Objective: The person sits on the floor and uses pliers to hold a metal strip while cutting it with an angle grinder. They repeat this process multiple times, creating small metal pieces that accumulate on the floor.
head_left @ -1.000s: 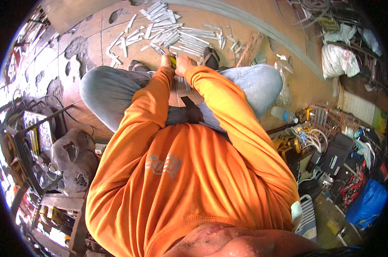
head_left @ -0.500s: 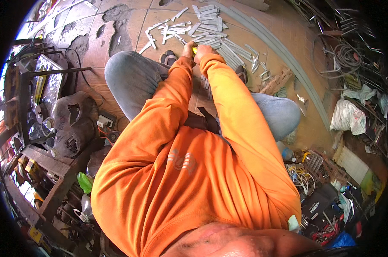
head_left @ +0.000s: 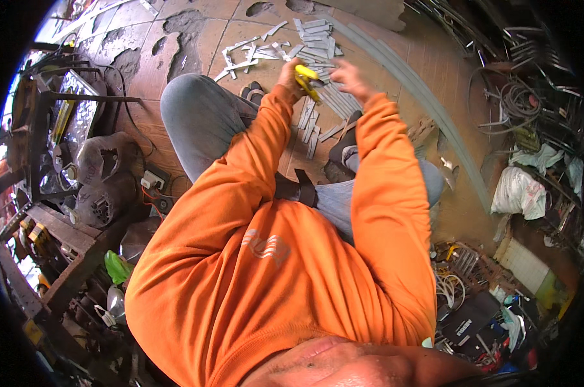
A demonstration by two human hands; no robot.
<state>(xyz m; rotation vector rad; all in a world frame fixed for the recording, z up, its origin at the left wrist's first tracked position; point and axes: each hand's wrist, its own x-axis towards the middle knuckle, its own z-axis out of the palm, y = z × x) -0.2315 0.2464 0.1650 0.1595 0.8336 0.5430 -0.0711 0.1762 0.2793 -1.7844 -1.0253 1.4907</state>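
Note:
My left hand is closed on a pair of yellow-handled snips or pliers; its two grips stand spread apart, and the jaw end is hard to make out. To the right, my right hand is off the tool, slightly blurred, with fingers apart and nothing visible in them. It hovers over grey-white flat strips laid side by side on the floor. More short cut pieces are heaped just beyond, and a looser scatter of thin pieces lies beyond my left hand.
Long grey strips curve along the right side of the floor. A coiled cable and a white sack lie at far right. Left of me stands a dark metal frame with plastic containers beside it. Mixed tools and wires crowd the lower right.
My right hand has let go of the yellow tool and moved right. The tool's handles have spread and turned in my left hand. My right leg has shifted, uncovering strips between my feet.

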